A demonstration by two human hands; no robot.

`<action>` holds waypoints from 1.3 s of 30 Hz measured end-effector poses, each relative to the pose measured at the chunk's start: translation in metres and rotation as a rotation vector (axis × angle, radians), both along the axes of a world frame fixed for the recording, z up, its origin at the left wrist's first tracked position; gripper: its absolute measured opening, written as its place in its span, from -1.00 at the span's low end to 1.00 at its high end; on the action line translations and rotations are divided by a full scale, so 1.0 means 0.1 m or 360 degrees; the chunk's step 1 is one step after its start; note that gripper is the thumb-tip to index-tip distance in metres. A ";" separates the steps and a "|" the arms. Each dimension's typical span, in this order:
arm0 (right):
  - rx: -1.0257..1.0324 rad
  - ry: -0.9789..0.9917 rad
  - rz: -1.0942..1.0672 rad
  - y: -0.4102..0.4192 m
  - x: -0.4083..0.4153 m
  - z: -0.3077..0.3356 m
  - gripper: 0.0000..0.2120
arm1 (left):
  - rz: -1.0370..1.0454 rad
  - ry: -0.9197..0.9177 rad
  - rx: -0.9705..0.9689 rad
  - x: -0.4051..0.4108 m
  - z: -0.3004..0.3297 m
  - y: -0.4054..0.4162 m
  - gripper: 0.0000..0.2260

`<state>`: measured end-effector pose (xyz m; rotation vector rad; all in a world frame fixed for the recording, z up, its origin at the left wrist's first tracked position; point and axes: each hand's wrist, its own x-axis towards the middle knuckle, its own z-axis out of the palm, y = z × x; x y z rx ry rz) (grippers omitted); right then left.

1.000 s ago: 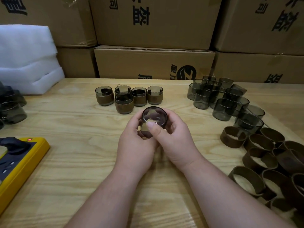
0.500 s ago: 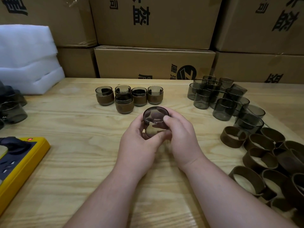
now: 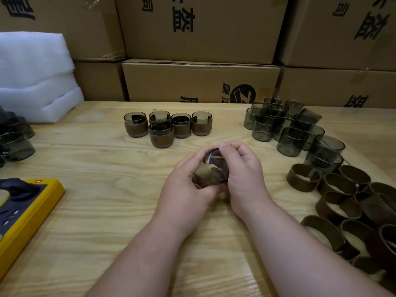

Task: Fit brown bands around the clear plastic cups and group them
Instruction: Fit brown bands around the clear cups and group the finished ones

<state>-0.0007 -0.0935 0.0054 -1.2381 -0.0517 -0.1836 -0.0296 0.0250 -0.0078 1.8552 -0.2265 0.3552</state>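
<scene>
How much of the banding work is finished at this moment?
Done: five banded cups grouped at the table's middle back. In hand: the left hand and right hand hold one tilted cup. Left: many bare cups and loose brown bands on the right.

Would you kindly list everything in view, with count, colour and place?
Banded cups: five, smoky with brown bands, grouped at table centre-back.
Bare cups: many, smoky clear, right back.
Loose bands: many, brown, right edge.
Held cup: one, smoky, tilted between both hands.
More cups: several, dark, left edge.
Power strip: one, yellow, left front.
Foam: white, back left.
Cartons: brown, stacked behind.
Table: light wood.
Left hand, right hand: grip the held cup.
</scene>
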 end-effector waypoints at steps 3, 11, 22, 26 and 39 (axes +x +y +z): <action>-0.0053 -0.0068 0.0045 0.02 -0.01 -0.01 -0.88 | -0.0013 0.0047 -0.0023 0.00 -0.02 0.01 -0.36; -0.0207 -0.0228 0.0212 0.07 -0.07 0.00 -0.62 | 0.0087 0.0155 -0.0208 -0.06 0.08 0.01 -0.48; -0.0399 -0.0132 -0.0024 0.14 -0.09 -0.01 -0.54 | 0.0094 0.0093 -0.0087 -0.03 0.04 0.03 -0.46; -0.0514 0.0018 -0.0177 0.18 -0.10 -0.02 -0.50 | 0.0133 0.0091 0.0004 -0.03 0.03 0.03 -0.47; -0.0440 0.0402 -0.0580 0.01 0.06 0.02 -0.64 | -0.0028 -0.0166 0.0346 -0.03 -0.01 0.00 -0.29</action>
